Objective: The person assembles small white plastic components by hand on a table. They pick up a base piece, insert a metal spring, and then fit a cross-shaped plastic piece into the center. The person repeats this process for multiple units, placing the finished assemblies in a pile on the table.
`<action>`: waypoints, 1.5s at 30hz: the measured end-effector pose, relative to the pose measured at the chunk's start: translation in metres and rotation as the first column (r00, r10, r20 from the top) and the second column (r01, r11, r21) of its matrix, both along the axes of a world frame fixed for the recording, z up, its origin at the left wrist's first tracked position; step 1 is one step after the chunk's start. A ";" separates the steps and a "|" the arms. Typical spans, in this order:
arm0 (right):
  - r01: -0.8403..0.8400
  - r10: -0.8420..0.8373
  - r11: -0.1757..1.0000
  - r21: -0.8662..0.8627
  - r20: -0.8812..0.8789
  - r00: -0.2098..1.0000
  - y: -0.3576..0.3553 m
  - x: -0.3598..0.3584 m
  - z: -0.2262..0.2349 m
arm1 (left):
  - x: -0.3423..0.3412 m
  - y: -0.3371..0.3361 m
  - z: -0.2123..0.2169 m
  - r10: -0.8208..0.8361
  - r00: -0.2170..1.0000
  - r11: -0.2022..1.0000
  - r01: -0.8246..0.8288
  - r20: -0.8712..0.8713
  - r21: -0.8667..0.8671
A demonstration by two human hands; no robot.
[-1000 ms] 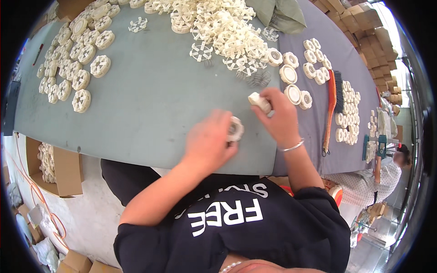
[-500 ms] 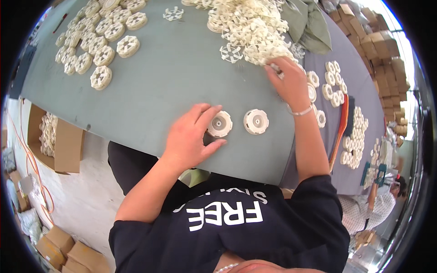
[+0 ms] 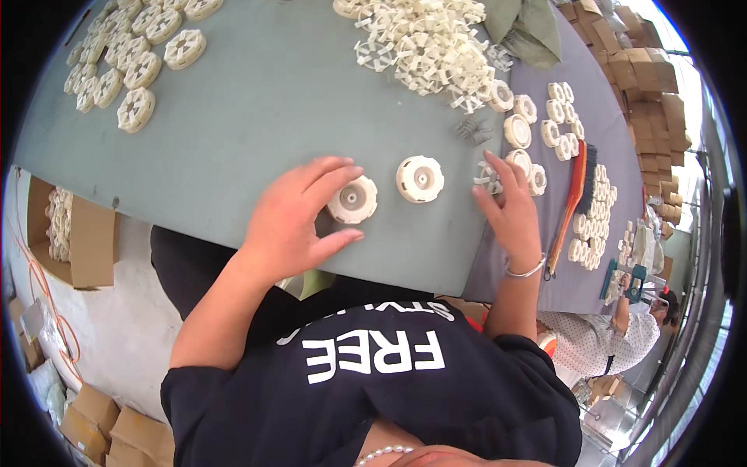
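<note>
The near edge of the matte grey-green worktop curves close in front of the person, and a broad bare stretch runs from the left hand to the far-left cluster of cream spoked wheels. The hands are apart: the left spreads, thumb and fingers wide, around a round cream plastic housing; the right hand pinches a small white spoked plastic piece. A second cream housing lies between them. Beyond sits a heap of cream spoked plastic parts; a red-handled, dark-bristled brush rests to my right, with stacked brown cartons behind. The left hand's fingers cover the housing's left rim, so I can't tell whether they touch it. The heap is cut off at the top.
</note>
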State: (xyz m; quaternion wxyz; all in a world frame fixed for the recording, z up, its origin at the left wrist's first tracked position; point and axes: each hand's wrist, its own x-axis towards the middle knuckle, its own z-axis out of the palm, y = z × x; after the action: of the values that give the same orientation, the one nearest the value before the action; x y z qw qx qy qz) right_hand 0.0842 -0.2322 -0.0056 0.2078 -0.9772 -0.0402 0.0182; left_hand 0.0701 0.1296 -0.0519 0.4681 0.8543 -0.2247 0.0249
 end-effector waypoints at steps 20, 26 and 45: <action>0.062 -0.059 0.987 0.149 -0.021 0.998 -0.016 0.017 0.004 | 0.004 -0.001 -0.012 0.014 1.000 0.998 -0.015 -0.011 -0.058; 0.042 -0.025 0.987 0.156 -0.110 0.994 -0.017 0.032 0.003 | 0.001 0.000 -0.008 0.033 0.998 0.992 -0.040 -0.059 -0.118; -0.452 0.486 0.847 0.280 -0.067 0.871 0.130 0.010 0.011 | -0.004 0.007 0.005 0.028 0.925 0.967 -0.120 -0.379 -0.223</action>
State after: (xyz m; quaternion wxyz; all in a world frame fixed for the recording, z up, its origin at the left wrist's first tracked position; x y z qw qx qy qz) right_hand 0.0941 -0.1026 0.0055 0.3234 -0.8989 -0.2659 0.1291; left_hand 0.0660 0.1362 -0.0468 0.6016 0.7878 -0.0944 -0.0926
